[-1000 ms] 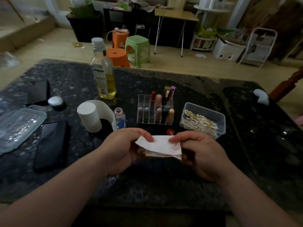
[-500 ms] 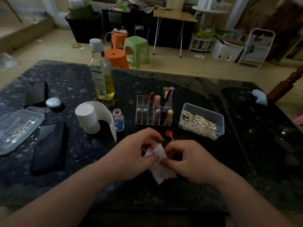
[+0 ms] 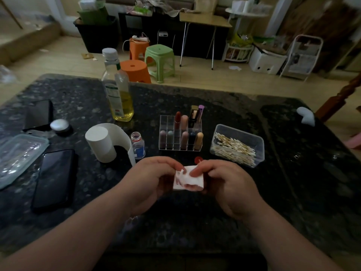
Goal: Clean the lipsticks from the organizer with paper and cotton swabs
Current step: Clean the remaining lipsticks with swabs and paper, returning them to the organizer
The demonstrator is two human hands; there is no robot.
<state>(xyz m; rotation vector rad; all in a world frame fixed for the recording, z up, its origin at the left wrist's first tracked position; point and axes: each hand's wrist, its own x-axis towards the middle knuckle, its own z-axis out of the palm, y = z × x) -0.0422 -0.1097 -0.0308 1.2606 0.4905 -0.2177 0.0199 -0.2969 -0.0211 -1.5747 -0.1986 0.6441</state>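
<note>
Pinching folded, red-smeared paper (image 3: 188, 178), left hand (image 3: 150, 178) and right hand (image 3: 226, 184) meet just before the lipstick organizer (image 3: 179, 133); cotton swab tub (image 3: 237, 145) stands right of it, small bottle (image 3: 138, 145) and paper roll (image 3: 103, 142) left, all on the bench (image 3: 293, 173).

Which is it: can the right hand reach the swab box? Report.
Probably yes: the swab box sits open just beyond the right hand, nothing between, though that hand pinches the paper and must release it.
</note>
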